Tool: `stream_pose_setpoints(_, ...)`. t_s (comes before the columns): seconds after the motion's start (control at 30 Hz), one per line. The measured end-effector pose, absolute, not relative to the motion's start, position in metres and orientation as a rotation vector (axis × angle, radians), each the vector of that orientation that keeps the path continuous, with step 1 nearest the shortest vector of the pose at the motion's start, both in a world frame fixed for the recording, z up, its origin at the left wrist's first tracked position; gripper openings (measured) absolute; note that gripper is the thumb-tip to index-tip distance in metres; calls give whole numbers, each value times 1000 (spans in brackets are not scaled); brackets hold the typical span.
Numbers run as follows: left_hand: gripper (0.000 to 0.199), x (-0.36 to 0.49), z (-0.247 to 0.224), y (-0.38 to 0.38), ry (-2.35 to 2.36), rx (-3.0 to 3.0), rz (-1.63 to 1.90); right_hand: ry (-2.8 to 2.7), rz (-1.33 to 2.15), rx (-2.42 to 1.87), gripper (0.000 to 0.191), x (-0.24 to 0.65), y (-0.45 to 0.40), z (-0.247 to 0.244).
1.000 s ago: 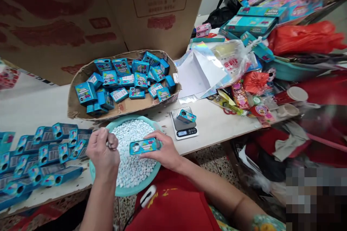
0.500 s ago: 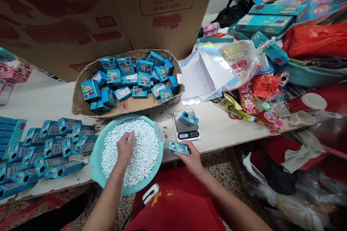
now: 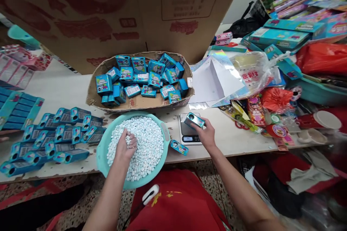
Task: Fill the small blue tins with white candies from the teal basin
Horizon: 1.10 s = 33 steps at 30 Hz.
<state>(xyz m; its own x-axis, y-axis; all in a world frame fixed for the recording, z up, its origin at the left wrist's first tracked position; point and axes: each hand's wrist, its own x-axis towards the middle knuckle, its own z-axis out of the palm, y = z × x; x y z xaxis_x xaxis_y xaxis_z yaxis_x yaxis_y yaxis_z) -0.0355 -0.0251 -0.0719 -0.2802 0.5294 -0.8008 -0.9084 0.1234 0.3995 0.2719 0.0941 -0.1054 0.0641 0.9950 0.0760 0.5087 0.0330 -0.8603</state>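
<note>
My left hand (image 3: 126,145) is over the white candies (image 3: 148,144) in the turquoise basin (image 3: 101,155), its fingers curled around some candies. With my right hand (image 3: 206,133) I grip a small blue box (image 3: 194,119) with a round hole, at the plate of the digital scale (image 3: 189,138). Another blue box (image 3: 179,147), its hole filled with white candies, lies between the basin and the scale. Behind the basin, a cut-down cardboard tray (image 3: 135,104) holds several closed blue boxes.
Several blue boxes with holes (image 3: 63,133) stand left of the basin. Part of another person's hand (image 3: 4,136) shows at the left edge. A large carton (image 3: 151,25) rises behind the tray. Papers (image 3: 214,79), bags and a mug (image 3: 312,136) occupy the right side.
My right hand has let go of the candy-filled box, now on the table, and has taken hold of the box on the scale. My left hand has lifted from the candies, and the view has shifted.
</note>
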Motion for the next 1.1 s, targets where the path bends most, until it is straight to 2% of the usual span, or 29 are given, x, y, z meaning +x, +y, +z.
stream_pose_setpoints(0.2,36,-12,-6,-19,1114,-188,1765,-1902,933,-1084,33,206,65,-36)
stream_pose_setpoints(0.33,40,10,25,-7,1184,74,2008,-2088,1016,-883,31,161,38,-26)
stream_pose_setpoints(0.53,41,11,16,-2,1371,218,2094,-2100,1052,-872,29,141,26,-30)
stream_pose_setpoints(0.73,44,10,7,-3,1412,212,2005,-2086,1086,-939,35,145,26,-34)
stream_pose_setpoints(0.9,43,28,9,2,1525,325,1950,-2156,1067,-917,32,145,24,-36)
stream_pose_setpoints(1.03,45,15,11,1,1440,274,1950,-2010,1236,-973,34,163,30,-33)
stream_pose_setpoints(1.1,44,-2,-2,-7,1587,319,1883,-1853,1323,-1084,37,184,35,-36)
